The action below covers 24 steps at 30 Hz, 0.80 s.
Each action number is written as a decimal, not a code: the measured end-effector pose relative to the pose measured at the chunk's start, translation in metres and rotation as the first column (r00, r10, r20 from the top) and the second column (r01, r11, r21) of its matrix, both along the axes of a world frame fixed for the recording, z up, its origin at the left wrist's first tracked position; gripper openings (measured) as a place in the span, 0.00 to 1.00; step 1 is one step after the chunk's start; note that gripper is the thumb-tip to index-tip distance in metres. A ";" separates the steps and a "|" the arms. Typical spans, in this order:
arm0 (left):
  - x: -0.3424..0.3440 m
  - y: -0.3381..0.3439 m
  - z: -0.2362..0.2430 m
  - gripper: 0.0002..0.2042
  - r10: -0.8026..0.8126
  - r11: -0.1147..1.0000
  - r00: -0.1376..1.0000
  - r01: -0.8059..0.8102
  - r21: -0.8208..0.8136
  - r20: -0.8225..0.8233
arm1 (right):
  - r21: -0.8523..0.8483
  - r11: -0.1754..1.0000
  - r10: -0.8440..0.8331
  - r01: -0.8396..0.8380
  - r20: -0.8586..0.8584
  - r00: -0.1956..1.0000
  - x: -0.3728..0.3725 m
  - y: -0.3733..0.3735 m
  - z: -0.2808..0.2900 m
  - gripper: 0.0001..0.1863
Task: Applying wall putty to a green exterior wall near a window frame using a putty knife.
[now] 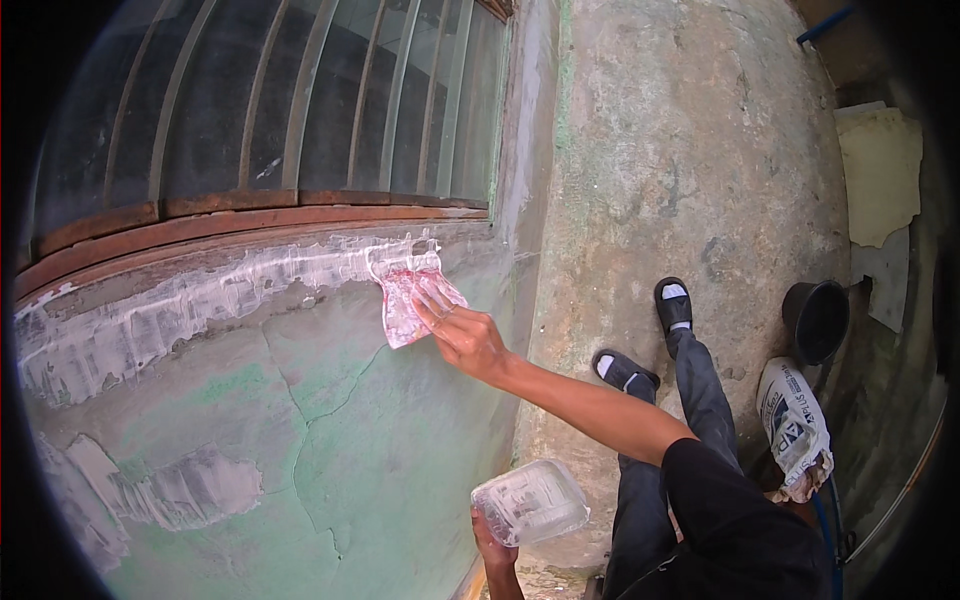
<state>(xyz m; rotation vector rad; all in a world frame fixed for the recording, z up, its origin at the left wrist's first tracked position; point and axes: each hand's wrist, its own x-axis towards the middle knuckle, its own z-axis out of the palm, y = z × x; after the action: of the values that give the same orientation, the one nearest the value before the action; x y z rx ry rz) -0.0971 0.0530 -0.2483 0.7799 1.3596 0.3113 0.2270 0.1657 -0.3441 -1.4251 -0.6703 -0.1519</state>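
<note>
My right hand (462, 335) presses a flat pink spreader (405, 325), smeared with white paste, against the wall just below the window's reddish sill (200, 238). A band of wet white paste (220, 285) runs along the cracked pale green wall (250, 400), with a rougher patch (190, 490) lower at left. At the bottom, my left hand (495, 540) holds a clear rectangular plastic container (530, 500) with white residue in it.
A barred window (270, 110) is above the wall. My sandaled feet stand on stained concrete (660, 180). At right are a black bucket (815, 325), a printed white sack (790, 410), pale boards (875, 170), blue pipes (822, 22) and a hose.
</note>
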 end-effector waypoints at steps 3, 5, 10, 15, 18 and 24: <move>0.001 0.000 0.000 0.30 -0.005 1.000 1.000 0.005 0.003 -0.004 | -0.039 0.999 -0.005 0.006 0.022 1.000 0.008 -0.013 -0.001 0.37; 0.003 0.001 0.002 0.30 -0.010 1.000 1.000 0.011 0.008 -0.018 | -0.086 0.996 -0.010 0.012 0.016 1.000 0.012 -0.011 -0.003 0.37; 0.002 0.002 0.003 0.31 -0.046 0.999 0.999 0.046 0.021 0.001 | -0.068 0.995 -0.069 0.066 -0.041 0.997 0.004 0.008 -0.015 0.37; -0.001 0.006 0.007 0.30 -0.020 1.000 1.000 0.021 0.017 -0.022 | -0.081 0.997 -0.008 0.004 -0.045 0.999 -0.017 0.003 -0.013 0.37; -0.002 0.008 0.007 0.30 -0.024 1.000 1.000 0.024 0.005 -0.017 | -0.073 0.997 -0.002 0.000 -0.023 1.000 -0.021 -0.013 -0.018 0.35; -0.005 0.007 0.000 0.30 0.025 1.000 1.000 -0.025 -0.008 -0.020 | -0.029 0.994 -0.107 0.106 -0.032 0.994 0.010 -0.005 0.008 0.33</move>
<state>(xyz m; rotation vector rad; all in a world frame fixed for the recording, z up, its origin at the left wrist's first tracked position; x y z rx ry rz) -0.1016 0.0602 -0.2479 0.7618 1.3889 0.3185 0.2367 0.1605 -0.3361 -1.4871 -0.5710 -0.2034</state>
